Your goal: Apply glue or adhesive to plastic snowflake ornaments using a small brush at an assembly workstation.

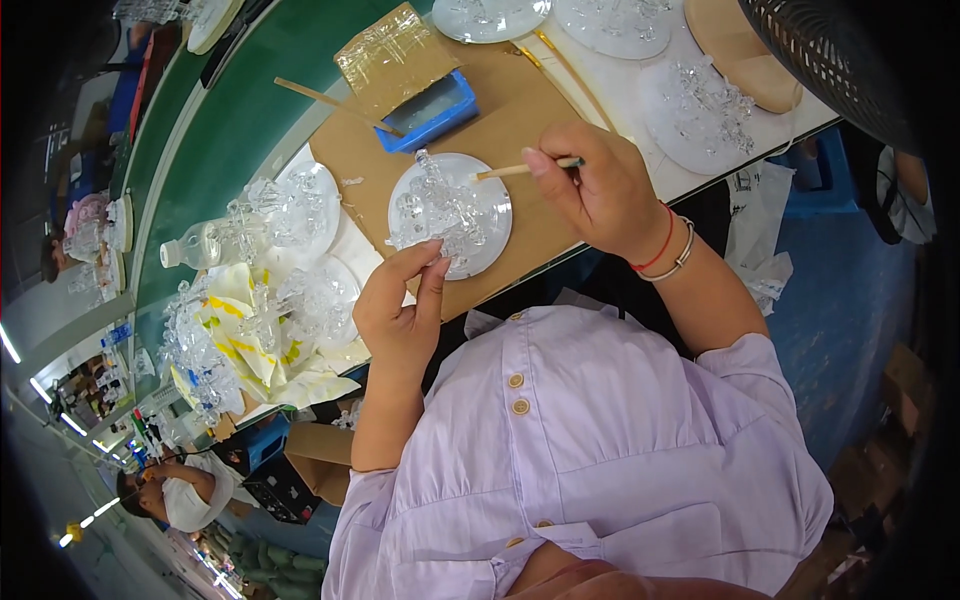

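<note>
A round white plate (494, 222) lies on a sheet of brown cardboard, with a cluster of clear, glassy pieces (432, 205) on it. At the plate's near edge, my left hand (400, 305) pinches one of these clear pieces between thumb and fingertips; the fingers partly hide it. My right hand (600, 190) is closed around a slim wooden stick (508, 171) with a dark end. The stick's pale tip is over the plate's right part; whether it touches is unclear.
Behind the plate stands a blue tray (430, 112) with a taped cardboard box (396, 60) beside it and another stick (325, 98) leaning out. Thin brushes (570, 75) lie to the right. More plates (690, 115) of clear pieces, a bottle (195, 246) and crumpled wrapping (255, 335) surround the cardboard.
</note>
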The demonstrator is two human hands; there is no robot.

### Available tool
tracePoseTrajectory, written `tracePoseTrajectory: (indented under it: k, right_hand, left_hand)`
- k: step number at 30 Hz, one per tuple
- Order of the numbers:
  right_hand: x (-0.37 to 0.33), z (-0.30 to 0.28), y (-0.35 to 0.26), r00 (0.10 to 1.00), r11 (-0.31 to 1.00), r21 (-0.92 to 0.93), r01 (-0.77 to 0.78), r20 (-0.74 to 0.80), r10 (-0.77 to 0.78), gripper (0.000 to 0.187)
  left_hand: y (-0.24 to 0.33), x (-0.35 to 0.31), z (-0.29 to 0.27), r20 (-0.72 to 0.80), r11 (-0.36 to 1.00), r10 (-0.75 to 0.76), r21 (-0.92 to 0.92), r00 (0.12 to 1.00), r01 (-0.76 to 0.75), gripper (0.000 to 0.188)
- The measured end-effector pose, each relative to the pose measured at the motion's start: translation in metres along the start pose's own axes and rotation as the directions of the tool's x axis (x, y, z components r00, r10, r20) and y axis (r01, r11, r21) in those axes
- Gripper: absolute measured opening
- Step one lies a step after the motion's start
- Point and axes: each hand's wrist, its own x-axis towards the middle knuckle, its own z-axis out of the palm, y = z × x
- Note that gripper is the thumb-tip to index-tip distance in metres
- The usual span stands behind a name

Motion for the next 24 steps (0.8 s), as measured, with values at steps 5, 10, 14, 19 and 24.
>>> tracePoseTrajectory:
  k: [5, 10, 14, 19, 24]
  right_hand:
    - [-0.003, -0.013, -0.010, 0.996, 0.999, 0.028, -0.041, 0.075, 0.039, 0.011]
    - [0.004, -0.012, -0.003, 0.993, 0.993, 0.003, -0.115, -0.012, 0.115, 0.010]
    - [-0.002, -0.012, 0.001, 0.997, 0.996, -0.032, -0.079, 0.022, 0.079, 0.009]
    - [-0.007, -0.016, -0.008, 0.997, 0.998, 0.002, -0.058, 0.043, 0.058, 0.009]
    - [-0.001, -0.012, -0.001, 0.998, 0.998, -0.013, -0.063, 0.022, 0.063, 0.009]
  left_hand:
    - [0.000, 0.000, 0.001, -0.007, 1.000, -0.017, -0.014, 1.000, 0.017, 0.016]
    - [0.006, 0.004, 0.005, 0.015, 0.998, -0.032, -0.053, 0.999, 0.033, 0.016]
    - [0.009, 0.006, 0.006, 0.022, 0.997, -0.045, -0.064, 0.999, 0.046, 0.015]
    - [0.007, 0.004, 0.006, 0.018, 0.997, -0.043, -0.067, 0.999, 0.044, 0.015]
    - [0.008, 0.004, 0.007, 0.016, 0.997, -0.036, -0.063, 0.999, 0.036, 0.015]
